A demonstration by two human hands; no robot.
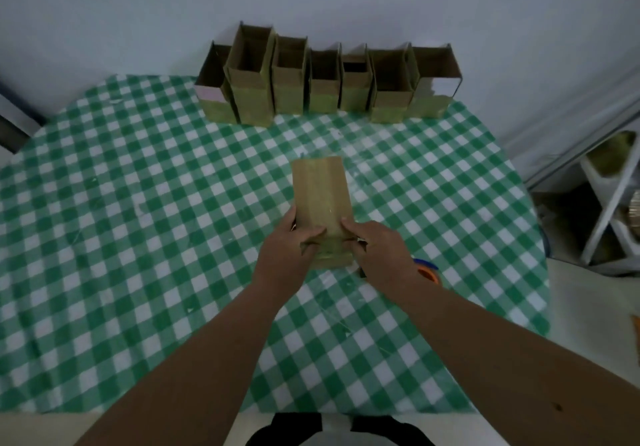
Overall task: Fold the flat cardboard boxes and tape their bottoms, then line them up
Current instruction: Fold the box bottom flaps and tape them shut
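A brown cardboard box (320, 196) lies lengthwise on the checked table in front of me, its near end towards my body. My left hand (289, 250) grips that near end from the left, thumb on top. My right hand (375, 248) grips it from the right, fingers curled at the end flaps. Along the far edge, against the wall, several folded boxes (325, 82) stand upright in a row, their tops open. An orange and blue tape dispenser (429, 270) peeks out just behind my right wrist, mostly hidden.
The green and white checked tablecloth (138, 220) covers a round table. A white shelf frame (609, 199) stands on the floor to the right. A dark object (14, 127) sits beyond the table's left edge.
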